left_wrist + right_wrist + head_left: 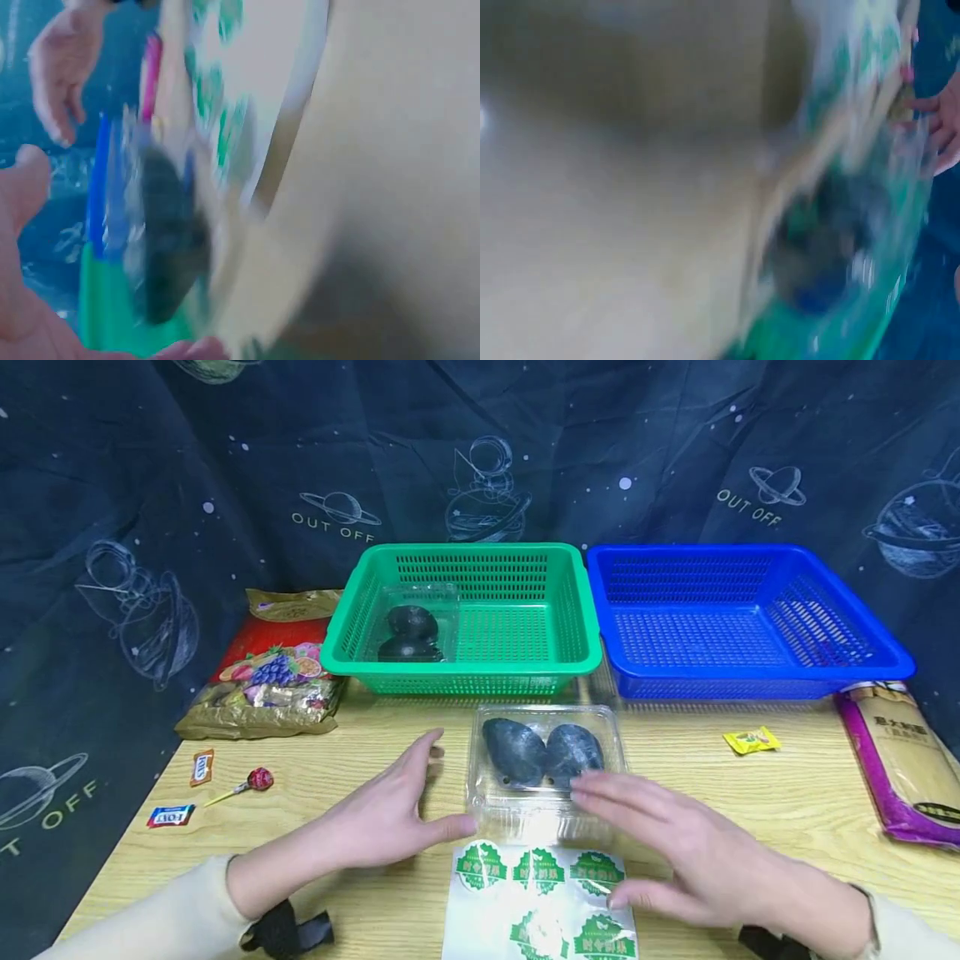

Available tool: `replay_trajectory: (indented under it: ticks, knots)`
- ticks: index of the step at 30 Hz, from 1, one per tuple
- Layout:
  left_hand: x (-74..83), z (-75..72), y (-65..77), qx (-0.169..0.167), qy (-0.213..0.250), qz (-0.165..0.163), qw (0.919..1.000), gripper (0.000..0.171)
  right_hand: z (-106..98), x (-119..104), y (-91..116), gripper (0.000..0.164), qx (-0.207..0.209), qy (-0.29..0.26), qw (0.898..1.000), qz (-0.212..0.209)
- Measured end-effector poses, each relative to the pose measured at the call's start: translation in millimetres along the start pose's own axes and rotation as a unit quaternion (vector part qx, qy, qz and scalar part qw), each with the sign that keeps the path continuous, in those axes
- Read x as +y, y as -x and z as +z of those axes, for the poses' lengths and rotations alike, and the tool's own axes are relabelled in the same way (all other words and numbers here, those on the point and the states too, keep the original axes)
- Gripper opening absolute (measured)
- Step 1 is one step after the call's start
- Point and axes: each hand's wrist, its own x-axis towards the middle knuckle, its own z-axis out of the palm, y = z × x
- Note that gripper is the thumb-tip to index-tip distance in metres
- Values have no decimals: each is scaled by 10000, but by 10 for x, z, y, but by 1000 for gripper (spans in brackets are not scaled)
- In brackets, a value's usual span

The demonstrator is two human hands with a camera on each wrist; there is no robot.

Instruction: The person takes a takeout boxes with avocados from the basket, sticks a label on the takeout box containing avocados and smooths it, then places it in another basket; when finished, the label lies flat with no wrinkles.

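A clear plastic clamshell box [540, 810] with two dark avocados [514, 753] inside lies on the table between the hands. To its left is the left hand [390, 822], fingers extended and thumb pointing toward the box's near corner, holding nothing. On the other side, the right hand [682, 852] has its straight fingertips right at the box's near right corner. Just in front of the box lies a white sheet [480, 918] bearing several round green stickers [537, 870]; the right thumb overlaps its edge in the head view. Both wrist views are blurred.
A green basket [450, 678] holds another clear box of dark avocados [412, 622]. Beside it stands a blue basket [750, 675]. A candy bag [262, 672], small wrapped candies [171, 815] and a lollipop [259, 778] lie left; a yellow candy [752, 740] and purple-edged pack [903, 760] right.
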Motion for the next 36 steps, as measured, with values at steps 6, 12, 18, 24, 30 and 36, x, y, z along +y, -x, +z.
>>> replay_trajectory:
  ticks: [6,12,18,24,30,36]
  knots:
    - [-19,190,302,-1018,1917,-1013,9709,92,244,-264,173,71,-1837,-82,9822,384]
    - [-10,313,314,-1351,2983,-1284,9361,90,405,-212,237,65,-2588,-164,9626,781]
    - [16,412,216,-1188,3476,-1297,9210,77,453,-170,276,63,-2428,281,9687,443]
    - [47,522,115,-1181,3930,-1212,9038,49,465,-134,255,64,-2131,442,9758,200]
    - [49,602,129,-1248,4151,-1190,8933,41,462,-180,17,63,-2056,-484,9747,728]
    - [62,669,131,-1324,4453,-1272,8764,42,585,-258,-322,60,-1959,-1095,9653,1338]
